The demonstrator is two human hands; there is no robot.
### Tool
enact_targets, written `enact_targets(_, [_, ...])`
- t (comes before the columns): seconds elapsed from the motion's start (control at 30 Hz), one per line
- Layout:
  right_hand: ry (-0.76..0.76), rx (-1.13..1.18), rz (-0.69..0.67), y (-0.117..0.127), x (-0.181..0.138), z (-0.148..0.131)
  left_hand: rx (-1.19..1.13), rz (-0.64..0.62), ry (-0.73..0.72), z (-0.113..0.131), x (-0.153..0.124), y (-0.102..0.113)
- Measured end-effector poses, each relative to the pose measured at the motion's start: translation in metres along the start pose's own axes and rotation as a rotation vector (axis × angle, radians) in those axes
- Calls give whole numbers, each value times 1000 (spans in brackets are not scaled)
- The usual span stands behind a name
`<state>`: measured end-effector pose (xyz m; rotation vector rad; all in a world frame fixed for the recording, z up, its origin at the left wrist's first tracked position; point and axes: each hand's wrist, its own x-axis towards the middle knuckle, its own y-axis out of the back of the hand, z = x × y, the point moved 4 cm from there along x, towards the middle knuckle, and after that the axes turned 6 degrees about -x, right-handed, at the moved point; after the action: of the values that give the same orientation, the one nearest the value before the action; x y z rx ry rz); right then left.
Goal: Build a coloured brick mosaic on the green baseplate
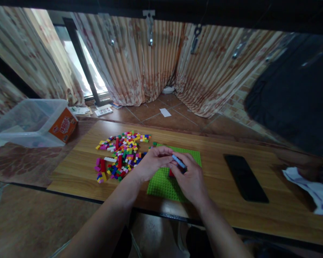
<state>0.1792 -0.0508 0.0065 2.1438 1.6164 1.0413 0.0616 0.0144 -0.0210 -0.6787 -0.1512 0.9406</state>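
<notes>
A green baseplate (161,182) lies on the wooden table (220,200) in front of me. Both my hands meet above its middle. My right hand (191,179) pinches a light blue brick (179,161) between thumb and fingers, with a dark piece and a red brick (171,173) just under it. My left hand (153,161) has its fingers curled and its fingertips touch the same blue brick from the left. A heap of small coloured bricks (121,154) lies left of the plate.
A black phone (244,177) lies flat to the right of the plate. At the far left stand a clear plastic bin (24,123) and an orange box (63,125). White cloth (309,186) rests at the right edge. Curtains hang behind.
</notes>
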Motion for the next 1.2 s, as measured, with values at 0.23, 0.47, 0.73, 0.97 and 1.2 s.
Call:
enact_targets(0.23, [-17, -45, -50, -2, -1, 6, 21, 47, -41, -1, 5, -3])
enact_targets(0.47, [-28, -92, -51, 8, -6, 8, 123, 78, -67, -1, 7, -7])
enact_targets(0.73, [-316, -306, 195, 61, -3, 59, 482, 162, -220, -2, 13, 3])
enact_targets(0.97, [-480, -257, 67, 53, -1, 67, 797, 179, -222, -5, 13, 12])
enact_targets(1.2, [-512, -353, 28, 43, 3, 59, 807, 135, -205, -15, 19, 15])
